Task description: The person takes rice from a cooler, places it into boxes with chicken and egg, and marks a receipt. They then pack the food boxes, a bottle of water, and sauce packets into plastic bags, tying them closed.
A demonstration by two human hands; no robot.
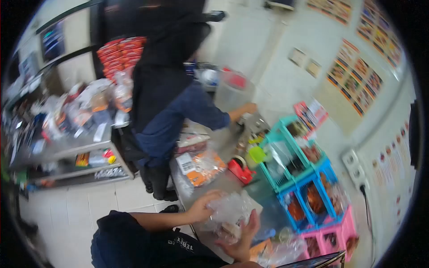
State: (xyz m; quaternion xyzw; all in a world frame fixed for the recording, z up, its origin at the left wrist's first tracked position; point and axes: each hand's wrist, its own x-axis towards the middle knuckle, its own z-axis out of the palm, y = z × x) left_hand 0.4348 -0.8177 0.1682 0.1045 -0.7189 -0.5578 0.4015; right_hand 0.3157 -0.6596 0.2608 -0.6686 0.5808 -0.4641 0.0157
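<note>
A clear plastic bag (230,210) with something pale inside hangs between my two hands over the metal counter. My left hand (205,206) is closed on its near left side. Cupped around the bag's lower right side, my right hand (243,236) has its thumb and fingers against the plastic. The contents are too blurred to name. Just beyond the bag sits a red tape dispenser (241,171) on the counter. A clear bag with an orange and white label (201,169) lies to the left of it.
Teal (272,169), blue (292,228) and pink (351,228) baskets holding packets line the wall side. A co-worker (165,89) in dark clothes reaches over the counter (187,178). A steel shelf unit (103,138) with bagged goods stands left. A power strip (355,167) is on the wall.
</note>
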